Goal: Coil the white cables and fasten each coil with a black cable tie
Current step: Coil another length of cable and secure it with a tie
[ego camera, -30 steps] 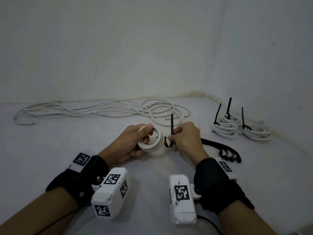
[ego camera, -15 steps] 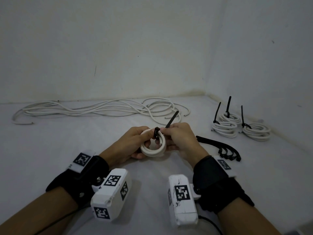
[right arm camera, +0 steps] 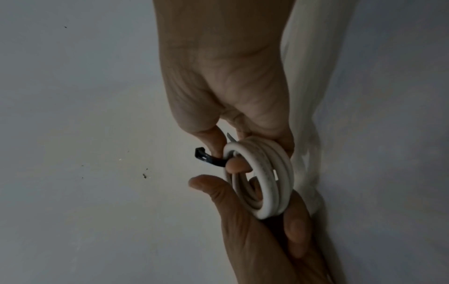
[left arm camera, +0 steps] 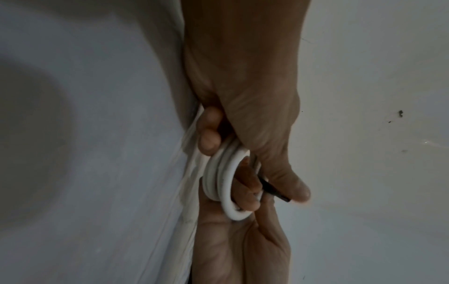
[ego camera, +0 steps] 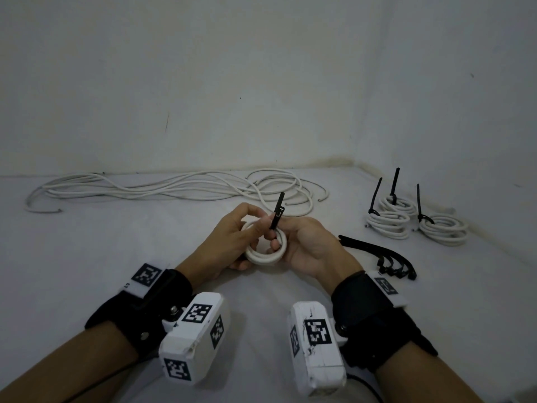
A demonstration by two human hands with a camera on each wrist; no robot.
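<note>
While three tied coils [ego camera: 415, 222] lie well off beyond the right hand [ego camera: 308, 245], the left hand [ego camera: 232, 239] grips a fourth white coil [ego camera: 263, 257] and the right pinches its unfastened black cable tie [ego camera: 277, 212]; loose cable [ego camera: 174, 189] beyond both hands awaits coiling.

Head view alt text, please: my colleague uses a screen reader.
Two hands hold a small white cable coil with a black cable tie rising from it. Loose white cable lies behind; three tied coils and spare ties sit right.
</note>
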